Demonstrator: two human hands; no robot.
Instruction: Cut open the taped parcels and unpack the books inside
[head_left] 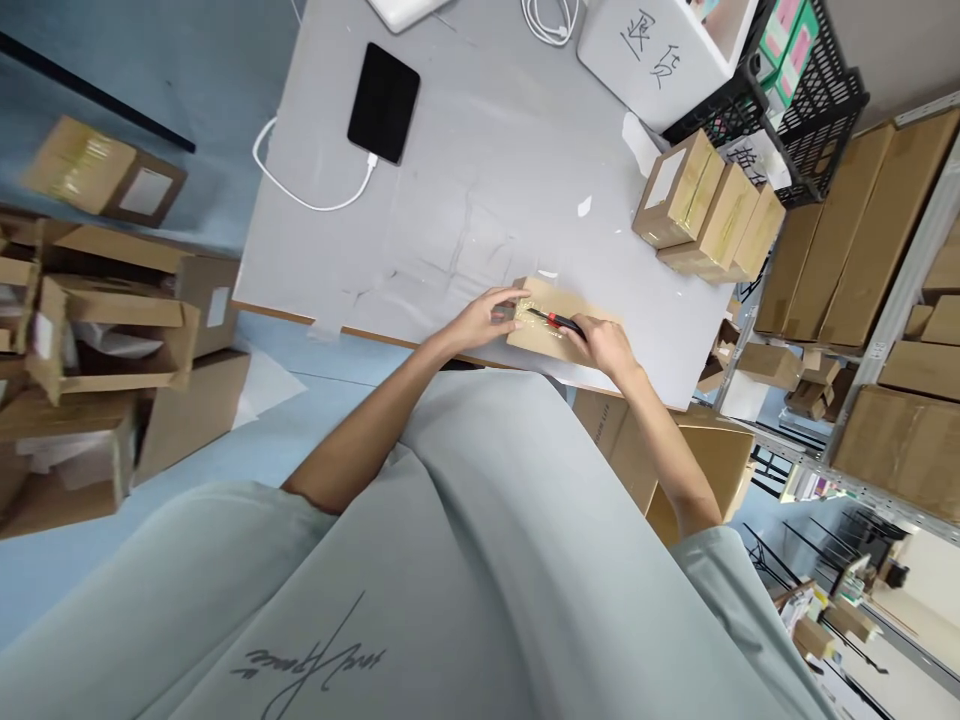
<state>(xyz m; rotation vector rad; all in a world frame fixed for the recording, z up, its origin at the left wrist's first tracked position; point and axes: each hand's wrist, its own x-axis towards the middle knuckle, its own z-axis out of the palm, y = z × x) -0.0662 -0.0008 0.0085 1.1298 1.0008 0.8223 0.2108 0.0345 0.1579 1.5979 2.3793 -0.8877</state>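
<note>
In the head view, your left hand is spread, thumb and fingers well apart, its fingertips touching the left end of a small cardboard box. That box lies near the front edge of the grey table, right before your body, with shiny clear tape across its left part. Your right hand is closed around a red-and-black utility knife, its tip pointing left over the tape; whether the blade has cut through is too small to tell. Farther back on the table, to the left, lies a black tablet with a white cable plugged into it. To your right, three small taped cartons stand side by side near a white bin with handwritten characters, and a black plastic crate is beside them. Opened cartons are stacked on the floor to your left, while more brown boxes fill the metal shelving at far right.
</note>
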